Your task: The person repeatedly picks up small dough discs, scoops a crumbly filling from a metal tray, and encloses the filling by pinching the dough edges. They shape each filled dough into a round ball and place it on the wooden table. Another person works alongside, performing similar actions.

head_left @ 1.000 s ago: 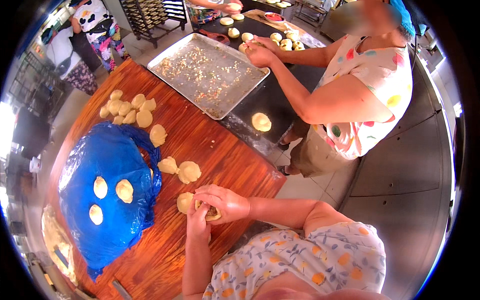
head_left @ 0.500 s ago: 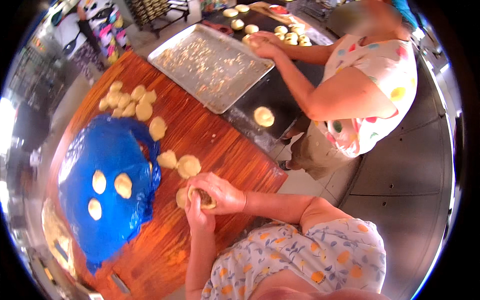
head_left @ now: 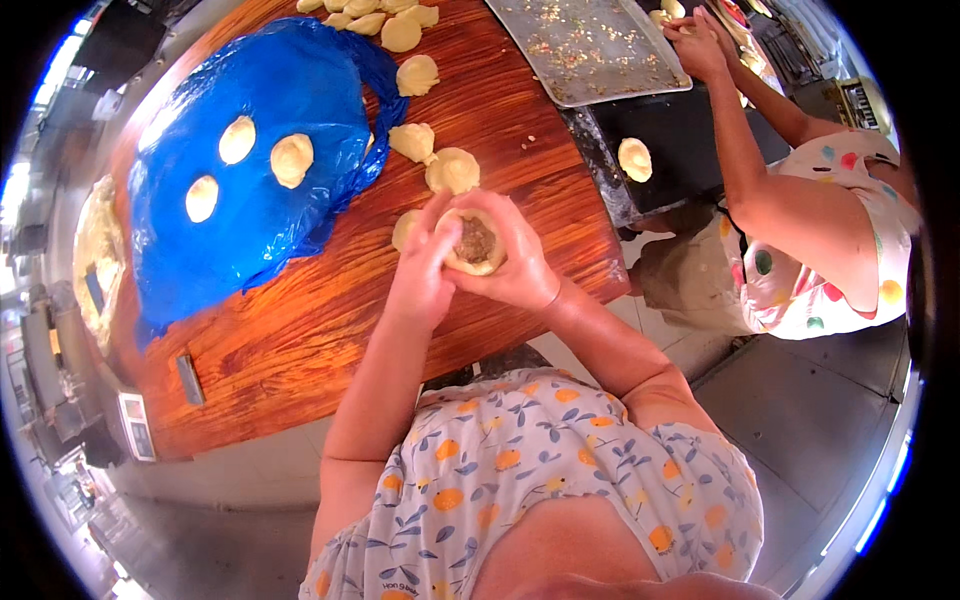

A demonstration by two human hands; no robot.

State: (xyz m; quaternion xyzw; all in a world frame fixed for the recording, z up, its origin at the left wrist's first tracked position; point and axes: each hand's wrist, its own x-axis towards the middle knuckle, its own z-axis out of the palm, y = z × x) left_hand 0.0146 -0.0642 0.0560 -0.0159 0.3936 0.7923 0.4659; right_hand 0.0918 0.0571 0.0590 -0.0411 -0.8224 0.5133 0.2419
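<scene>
Both of my hands cradle a dough round (head_left: 468,266) shaped like a cup, above the wooden table (head_left: 530,190). Brown crumbly filling (head_left: 480,240) shows in its open middle. My left hand (head_left: 422,272) grips the near left side, its thumb at the rim. Around the right side curl the fingers of my right hand (head_left: 522,258). Just beyond my fingers lies a flat dough disc (head_left: 453,171), touching another dough piece (head_left: 412,142). One more disc (head_left: 404,230) is partly hidden behind my left hand.
Left of my hands, a blue plastic sheet (head_left: 240,80) carries three dough discs (head_left: 291,160). More dough pieces (head_left: 401,35) lie at the table's far side. A crumb-strewn metal tray (head_left: 575,60) stands beyond. At right, a co-worker's hands (head_left: 700,45) work over a dark surface (head_left: 670,130).
My view has swung, so the table and co-worker sit elsewhere in the picture. The dough stays in both hands, and its filled opening now shows more fully.
</scene>
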